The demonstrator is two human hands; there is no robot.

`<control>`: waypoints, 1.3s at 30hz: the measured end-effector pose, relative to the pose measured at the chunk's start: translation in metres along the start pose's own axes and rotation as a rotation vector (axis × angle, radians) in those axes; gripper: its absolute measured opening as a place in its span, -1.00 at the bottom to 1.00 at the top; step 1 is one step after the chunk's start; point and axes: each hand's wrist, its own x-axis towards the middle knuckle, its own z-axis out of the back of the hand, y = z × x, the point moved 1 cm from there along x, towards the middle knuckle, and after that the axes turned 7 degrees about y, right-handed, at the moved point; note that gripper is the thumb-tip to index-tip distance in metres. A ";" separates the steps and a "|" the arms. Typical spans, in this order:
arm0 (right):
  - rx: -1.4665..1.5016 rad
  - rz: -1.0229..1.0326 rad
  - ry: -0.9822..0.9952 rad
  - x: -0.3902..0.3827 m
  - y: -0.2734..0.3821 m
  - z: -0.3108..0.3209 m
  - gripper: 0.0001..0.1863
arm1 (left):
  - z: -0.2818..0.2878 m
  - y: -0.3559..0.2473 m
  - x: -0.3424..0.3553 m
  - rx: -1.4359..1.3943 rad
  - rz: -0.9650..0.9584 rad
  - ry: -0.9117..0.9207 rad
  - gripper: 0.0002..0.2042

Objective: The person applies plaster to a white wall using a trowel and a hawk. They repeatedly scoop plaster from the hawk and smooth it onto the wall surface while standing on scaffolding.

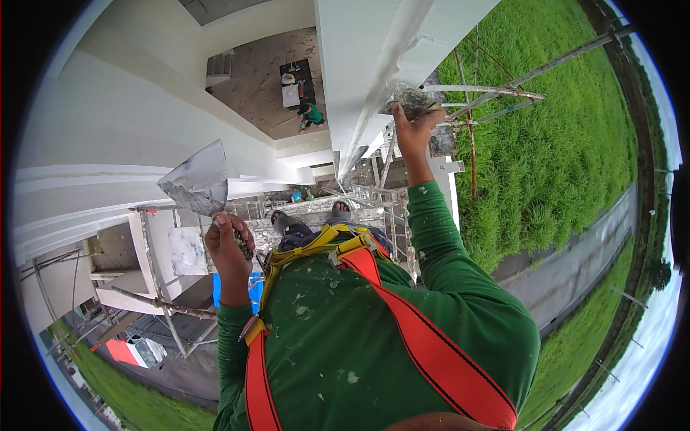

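Observation:
I look straight down along a white building wall (129, 122) from high on a scaffold. My left hand (228, 244) grips the handle of a wide metal putty blade (198, 179) smeared with grey filler, held in front of the wall. My right hand (413, 129) is stretched forward and holds a second, smaller blade (413, 100) with grey filler against the edge of a white vertical wall fin (381, 65). Both arms wear green sleeves. An orange and yellow safety harness (402, 323) crosses my green shirt.
My feet stand on a metal scaffold platform (316, 208). Scaffold tubes (503, 92) jut out to the right above grass (560, 144). Far below lie a concrete slab with a person in green (311, 115), a paved path (575, 266), and small structures at lower left.

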 end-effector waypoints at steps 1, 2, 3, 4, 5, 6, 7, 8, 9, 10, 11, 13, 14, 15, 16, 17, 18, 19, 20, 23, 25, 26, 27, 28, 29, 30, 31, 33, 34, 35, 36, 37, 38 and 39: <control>-0.023 0.003 0.007 0.001 0.001 -0.001 -0.18 | 0.001 0.003 -0.002 -0.001 0.006 -0.016 -0.59; -0.023 0.002 0.022 0.002 0.002 -0.002 -0.18 | 0.002 0.006 -0.003 -0.001 0.008 -0.033 -0.59; -0.017 0.009 0.032 0.003 0.004 -0.002 -0.18 | 0.002 0.009 -0.004 0.007 0.016 -0.048 -0.59; 0.001 0.016 0.053 0.003 0.007 -0.003 -0.18 | 0.003 0.011 -0.005 0.016 0.022 -0.064 -0.58; 0.010 -0.015 0.048 0.003 0.009 -0.004 -0.17 | 0.004 0.013 -0.005 0.025 0.024 -0.071 -0.58; 0.032 -0.045 0.051 0.002 0.012 -0.005 -0.15 | 0.005 0.013 -0.005 0.023 0.029 -0.078 -0.59; 0.084 -0.057 0.055 0.002 0.014 -0.006 -0.14 | 0.006 0.014 -0.005 0.022 0.031 -0.076 -0.59; 0.024 -0.080 0.046 0.002 0.016 -0.007 -0.11 | 0.007 0.014 -0.005 0.020 0.034 -0.082 -0.59; -0.006 -0.085 0.038 0.002 0.018 -0.009 -0.07 | 0.007 0.014 -0.005 0.024 0.037 -0.079 -0.59; -0.036 -0.089 0.029 0.002 0.019 -0.010 -0.04 | 0.008 0.014 -0.005 0.025 0.041 -0.084 -0.59; -0.030 -0.083 0.034 0.002 0.020 -0.010 -0.01 | 0.008 0.013 -0.005 0.026 0.047 -0.093 -0.59; -0.019 -0.072 0.041 0.003 0.020 -0.011 0.05 | 0.008 0.013 -0.005 0.030 0.043 -0.086 -0.59; -0.039 -0.076 0.043 0.002 0.020 -0.011 0.05 | 0.008 0.013 -0.006 0.032 0.042 -0.085 -0.58; -0.058 -0.081 0.044 0.003 0.019 -0.011 0.04 | 0.008 0.013 -0.006 0.036 0.047 -0.088 -0.58; -0.077 -0.086 0.044 0.002 0.019 -0.011 0.04 | 0.008 0.012 -0.006 0.040 0.052 -0.091 -0.58; -0.071 -0.062 0.043 0.003 0.018 -0.010 0.03 | 0.007 0.012 -0.006 0.044 0.055 -0.094 -0.58; -0.064 -0.038 0.042 0.003 0.018 -0.010 0.02 | 0.007 0.011 -0.006 0.048 0.058 -0.093 -0.58; -0.057 -0.015 0.040 0.003 0.018 -0.010 0.01 | 0.007 0.011 -0.006 0.053 0.061 -0.092 -0.58; -0.080 -0.014 0.030 0.004 0.018 -0.009 0.00 | 0.006 0.011 -0.005 0.057 0.064 -0.104 -0.58; -0.123 -0.020 0.009 0.005 0.018 -0.009 -0.04 | 0.005 0.011 -0.004 0.085 0.061 -0.105 -0.60; -0.116 -0.040 0.005 0.006 0.018 -0.010 -0.07 | 0.004 0.011 -0.003 0.083 0.069 -0.109 -0.60; -0.132 -0.044 -0.005 0.006 0.018 -0.010 -0.09 | 0.004 0.011 -0.003 0.082 0.075 -0.110 -0.60; -0.148 -0.049 -0.015 0.006 0.017 -0.011 -0.11 | 0.005 0.012 -0.003 0.082 0.072 -0.108 -0.60; -0.164 -0.054 -0.024 0.006 0.016 -0.012 -0.14 | 0.005 0.012 -0.003 0.082 0.069 -0.106 -0.60; -0.154 -0.053 -0.027 0.006 0.014 -0.012 -0.15 | 0.005 0.012 -0.003 0.080 0.066 -0.104 -0.60; -0.145 -0.051 -0.030 0.006 0.012 -0.013 -0.17 | 0.005 0.012 -0.003 0.084 0.062 -0.099 -0.60; -0.136 -0.050 -0.033 0.005 0.010 -0.014 -0.19 | 0.006 0.012 -0.003 0.085 0.057 -0.094 -0.60; -0.155 -0.042 -0.038 0.005 0.005 -0.015 -0.20 | 0.006 0.013 -0.003 0.087 0.053 -0.088 -0.60; -0.164 -0.038 -0.040 0.006 0.003 -0.015 -0.20 | 0.006 0.013 -0.003 0.088 0.054 -0.088 -0.60; -0.156 -0.028 -0.041 0.006 0.001 -0.015 -0.21 | 0.006 0.013 -0.002 0.088 0.054 -0.086 -0.60; -0.148 -0.018 -0.041 0.006 0.000 -0.016 -0.21 | 0.006 0.014 -0.002 0.088 0.053 -0.089 -0.60; -0.138 -0.008 -0.041 0.006 -0.001 -0.016 -0.21 | 0.006 0.014 -0.003 0.088 0.051 -0.089 -0.60; -0.124 -0.020 -0.040 0.006 -0.002 -0.016 -0.22 | 0.006 0.014 -0.003 0.087 0.051 -0.090 -0.60; -0.109 -0.032 -0.039 0.007 -0.003 -0.016 -0.22 | 0.006 0.014 -0.003 0.090 0.051 -0.093 -0.60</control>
